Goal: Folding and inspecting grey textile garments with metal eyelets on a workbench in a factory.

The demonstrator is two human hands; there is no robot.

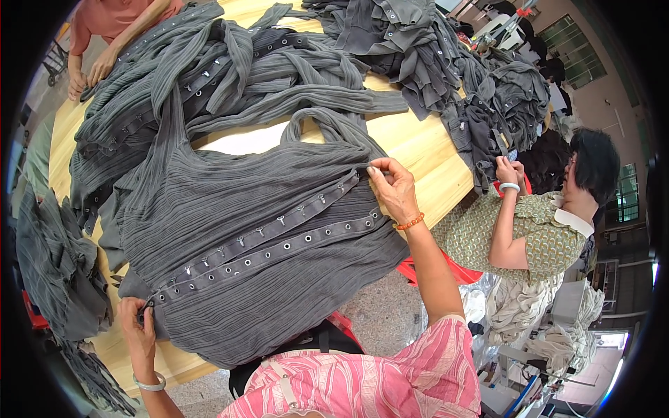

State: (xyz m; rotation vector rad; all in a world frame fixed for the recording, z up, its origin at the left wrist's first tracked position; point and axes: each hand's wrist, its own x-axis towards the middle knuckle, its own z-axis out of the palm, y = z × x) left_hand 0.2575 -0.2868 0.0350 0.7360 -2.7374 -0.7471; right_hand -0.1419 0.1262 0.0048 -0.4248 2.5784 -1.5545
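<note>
A dark grey ribbed garment [230, 188] lies spread over the near edge of the table, its lower part hanging toward me. Two dark strips cross it on a slant: a hook strip [261, 230] with a row of metal hooks, and below it an eyelet strip [279, 249] with a row of metal eyelets. The strips lie apart along most of their length. My left hand [139, 319] pinches the lower left end of the eyelet strip. My right hand [394, 187] pinches the upper right end of the hook strip, thumb and fingers closed on the edge.
The wooden table [435, 157] bears piles of similar grey garments [279, 70] at the back and left, and another heap [502, 90] at right. One co-worker [529, 223] handles cloth at the right; another person's arms [125, 42] rest at the far left. Pale cloth [523, 306] hangs lower right.
</note>
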